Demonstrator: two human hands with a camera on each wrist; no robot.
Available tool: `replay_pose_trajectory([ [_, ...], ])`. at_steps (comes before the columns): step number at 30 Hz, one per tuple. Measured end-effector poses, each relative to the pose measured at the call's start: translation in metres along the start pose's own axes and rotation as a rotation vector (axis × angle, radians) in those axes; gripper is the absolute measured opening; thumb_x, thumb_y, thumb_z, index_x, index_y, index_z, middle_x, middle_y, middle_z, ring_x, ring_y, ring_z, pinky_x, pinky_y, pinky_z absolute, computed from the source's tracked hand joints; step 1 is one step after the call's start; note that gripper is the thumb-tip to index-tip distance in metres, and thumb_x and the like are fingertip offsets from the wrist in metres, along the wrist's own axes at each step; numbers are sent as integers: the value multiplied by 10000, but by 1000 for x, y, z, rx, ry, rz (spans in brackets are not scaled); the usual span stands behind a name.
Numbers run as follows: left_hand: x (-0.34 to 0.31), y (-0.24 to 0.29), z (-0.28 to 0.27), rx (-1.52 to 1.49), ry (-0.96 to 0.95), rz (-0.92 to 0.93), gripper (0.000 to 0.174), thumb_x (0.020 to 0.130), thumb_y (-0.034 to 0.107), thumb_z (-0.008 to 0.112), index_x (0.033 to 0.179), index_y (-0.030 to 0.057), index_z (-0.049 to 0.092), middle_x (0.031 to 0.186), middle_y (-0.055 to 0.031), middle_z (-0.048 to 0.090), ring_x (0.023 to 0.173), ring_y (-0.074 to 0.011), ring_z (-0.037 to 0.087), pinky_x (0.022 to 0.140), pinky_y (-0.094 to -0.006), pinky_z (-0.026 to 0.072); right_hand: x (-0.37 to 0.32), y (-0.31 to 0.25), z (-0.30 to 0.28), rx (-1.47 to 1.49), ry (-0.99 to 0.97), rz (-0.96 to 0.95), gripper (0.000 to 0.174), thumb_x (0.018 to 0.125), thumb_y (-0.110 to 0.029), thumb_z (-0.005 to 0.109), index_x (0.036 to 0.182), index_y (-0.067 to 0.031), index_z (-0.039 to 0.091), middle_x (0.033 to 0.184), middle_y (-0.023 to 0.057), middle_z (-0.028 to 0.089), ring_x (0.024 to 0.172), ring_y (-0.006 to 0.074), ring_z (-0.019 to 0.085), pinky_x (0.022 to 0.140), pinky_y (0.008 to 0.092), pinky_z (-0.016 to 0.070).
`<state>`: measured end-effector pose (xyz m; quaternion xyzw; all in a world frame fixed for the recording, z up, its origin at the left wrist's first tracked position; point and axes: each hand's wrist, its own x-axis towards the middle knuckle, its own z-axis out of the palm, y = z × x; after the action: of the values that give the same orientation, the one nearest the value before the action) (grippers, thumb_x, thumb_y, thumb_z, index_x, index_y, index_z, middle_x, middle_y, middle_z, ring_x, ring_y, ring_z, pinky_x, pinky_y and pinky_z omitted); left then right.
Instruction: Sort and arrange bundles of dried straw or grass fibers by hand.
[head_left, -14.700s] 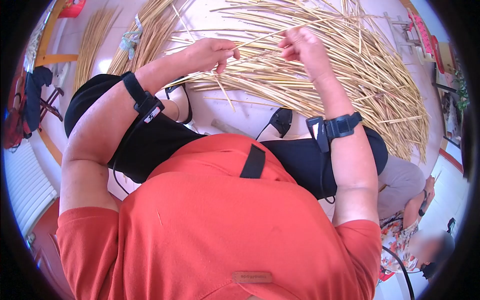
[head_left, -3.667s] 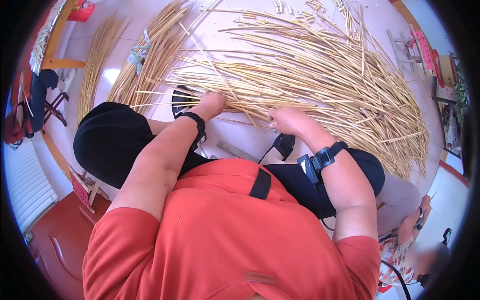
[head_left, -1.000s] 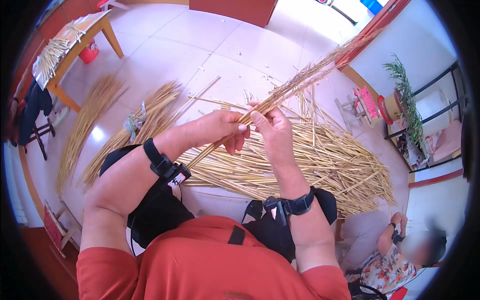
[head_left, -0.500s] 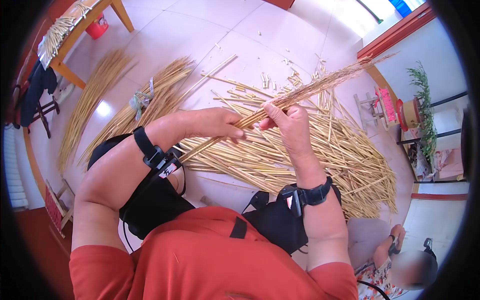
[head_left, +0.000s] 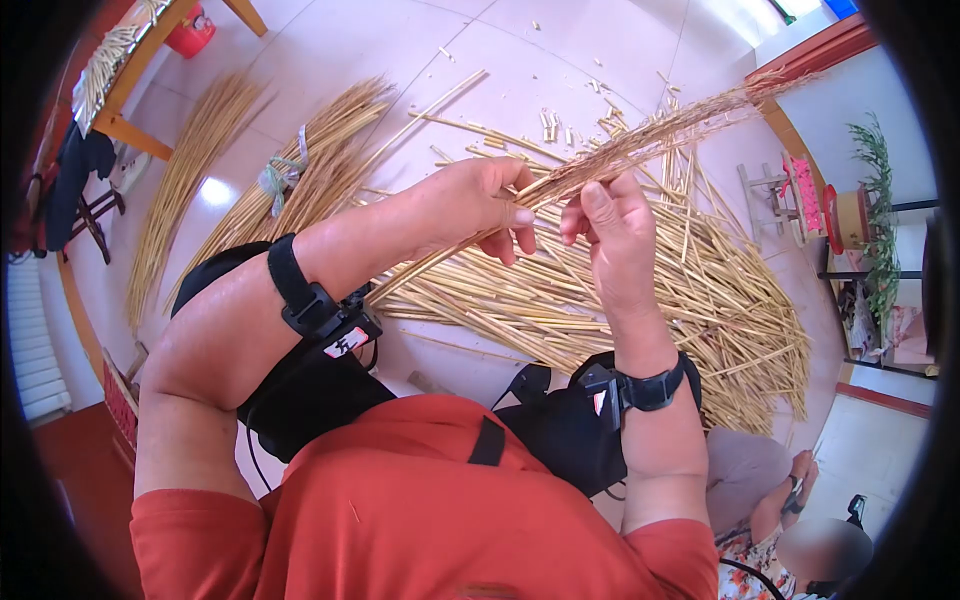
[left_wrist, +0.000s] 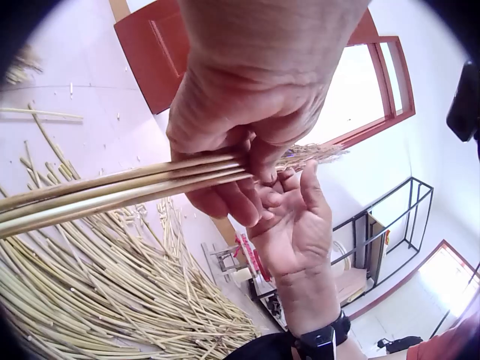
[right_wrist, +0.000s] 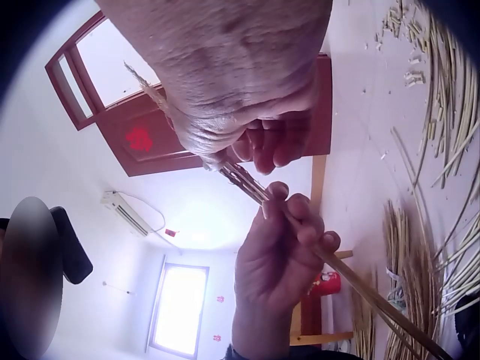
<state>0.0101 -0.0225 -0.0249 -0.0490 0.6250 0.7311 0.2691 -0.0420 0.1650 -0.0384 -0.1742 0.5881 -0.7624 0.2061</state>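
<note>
- Risk: the stalks (head_left: 660, 135) could slide or fan apart, since the left hand (head_left: 445, 210) is the only clear hold on them.
- Risk: their brown heads could snag or shed if the right hand (head_left: 625, 240) closes roughly; such wisps look brittle.
- Risk: the stems might bend or split at the grip if the left fingers squeeze hard there while the long heads sway.
- Risk: dropped stalks could mix into the loose pile (head_left: 740, 290), towards 3 o'clock, where similar stems cross.
- Look: slim, straight, straw-yellow stems lie side by side, one paler, ending in feathery, pinkish-brown heads.
- Place: held above the pile, tilted, stems towards 8 o'clock, heads towards 2.
- Left fingers: curled round the stalks, thumb pressing.
- Right fingers: loosely bent, partly open, beside the heads; whether they touch, I cannot tell.
</note>
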Motion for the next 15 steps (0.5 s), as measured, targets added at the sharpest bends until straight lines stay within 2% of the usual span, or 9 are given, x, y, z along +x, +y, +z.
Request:
replay_pose_trajectory([
  [3, 1, -1, 0, -4, 30, 47, 214, 919, 92, 534, 1110, 20, 468, 862, -119, 648, 689, -140, 631, 652, -243, 523, 2, -2, -1, -74, 57, -70, 134, 918, -157, 582, 906, -26, 557, 786, 62, 631, 594, 72, 538, 537, 207, 450],
  [8, 1, -8, -3, -112, 48, 49, 173, 892, 98, 585, 1003, 29, 471, 861, -149, 656, 685, -161, 645, 646, -255, 528, 0, -7, 2, -125, 63, -44, 136, 917, -154, 580, 886, -22, 564, 766, 64, 633, 583, 69, 540, 527, 203, 451],
  [15, -4, -13, -5, -155, 24, 34, 131, 895, 109, 585, 929, 19, 497, 841, -148, 657, 683, -163, 651, 664, -257, 537, -5, -5, 3, -248, 22, -44, 124, 909, -133, 582, 896, -10, 581, 776, 53, 639, 590, 65, 551, 527, 199, 452],
])
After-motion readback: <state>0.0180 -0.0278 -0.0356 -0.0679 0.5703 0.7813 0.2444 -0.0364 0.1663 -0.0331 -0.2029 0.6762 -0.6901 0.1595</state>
